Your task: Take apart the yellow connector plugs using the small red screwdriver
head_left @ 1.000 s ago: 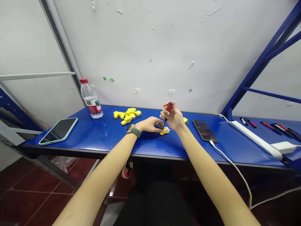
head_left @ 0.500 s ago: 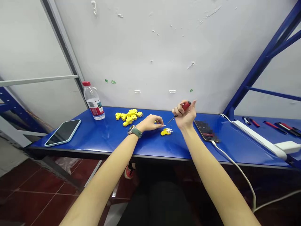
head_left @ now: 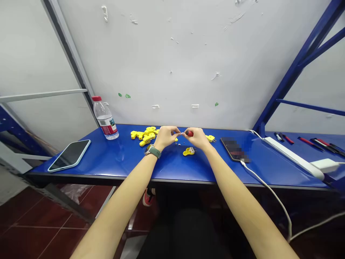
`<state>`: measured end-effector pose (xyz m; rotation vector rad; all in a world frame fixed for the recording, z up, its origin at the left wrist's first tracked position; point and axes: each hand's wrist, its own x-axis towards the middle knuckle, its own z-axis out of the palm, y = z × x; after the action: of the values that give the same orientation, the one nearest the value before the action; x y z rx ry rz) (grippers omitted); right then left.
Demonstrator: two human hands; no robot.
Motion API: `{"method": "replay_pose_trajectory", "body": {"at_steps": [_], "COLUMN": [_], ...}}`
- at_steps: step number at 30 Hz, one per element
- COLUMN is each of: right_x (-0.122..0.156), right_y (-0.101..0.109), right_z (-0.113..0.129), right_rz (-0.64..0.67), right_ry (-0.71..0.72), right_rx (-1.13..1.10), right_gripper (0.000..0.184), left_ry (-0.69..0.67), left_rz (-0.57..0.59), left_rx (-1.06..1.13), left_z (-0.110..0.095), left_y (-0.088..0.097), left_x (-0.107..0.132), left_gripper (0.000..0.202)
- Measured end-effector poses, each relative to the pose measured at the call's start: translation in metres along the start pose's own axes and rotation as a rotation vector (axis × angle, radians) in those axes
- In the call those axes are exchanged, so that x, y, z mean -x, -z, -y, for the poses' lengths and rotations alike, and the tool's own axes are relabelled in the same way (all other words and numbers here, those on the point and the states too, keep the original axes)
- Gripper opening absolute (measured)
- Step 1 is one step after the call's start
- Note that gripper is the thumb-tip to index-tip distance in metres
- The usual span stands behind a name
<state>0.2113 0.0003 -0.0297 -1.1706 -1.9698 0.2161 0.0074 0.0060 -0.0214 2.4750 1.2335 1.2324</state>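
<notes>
Carefully, my right hand [head_left: 196,135] grips a red handle [head_left: 189,133]; my left hand [head_left: 166,136] pinches a tiny piece [head_left: 182,133], which slack pressure could drop near the yellow plug [head_left: 188,151].

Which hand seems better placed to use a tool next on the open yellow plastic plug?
Probably the right hand: it grips the red-handled screwdriver, while no tool shows in the left hand.

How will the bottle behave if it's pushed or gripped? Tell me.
Pushed near its cap, the bottle would probably tip, being tall and narrow. Pushed low, it may slide, since the table looks smooth and glossy. Its clear, plastic-looking wall might give under a firm squeeze.
</notes>
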Motion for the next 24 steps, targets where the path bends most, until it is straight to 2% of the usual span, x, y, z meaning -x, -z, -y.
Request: {"method": "replay_pose_trajectory", "body": {"at_steps": [6,10,13,18,24], "right_x": [0.000,0.001,0.001,0.001,0.002], "right_y": [-0.001,-0.001,-0.001,-0.004,-0.007], "right_z": [-0.001,0.001,0.005,0.009,0.013], "right_rz": [-0.028,-0.010,0.002,0.068,0.129], "right_ry": [-0.028,0.000,-0.049,-0.134,-0.142], "right_rx": [-0.027,-0.017,0.013,0.085,0.154], "right_gripper": [0.026,0.014,0.007,0.012,0.013], "left_ry": [-0.021,0.006,0.007,-0.070,-0.082], "left_rz": [0.020,0.031,0.046,0.074,0.119], "left_rx": [0.020,0.015,-0.036,-0.171,-0.198], "left_z": [0.001,-0.001,-0.004,-0.011,-0.009], "left_y": [-0.002,-0.004,-0.004,-0.005,-0.008], "left_x": [0.000,0.001,0.002,0.005,0.007], "left_gripper": [0.012,0.013,0.012,0.007,0.005]}}
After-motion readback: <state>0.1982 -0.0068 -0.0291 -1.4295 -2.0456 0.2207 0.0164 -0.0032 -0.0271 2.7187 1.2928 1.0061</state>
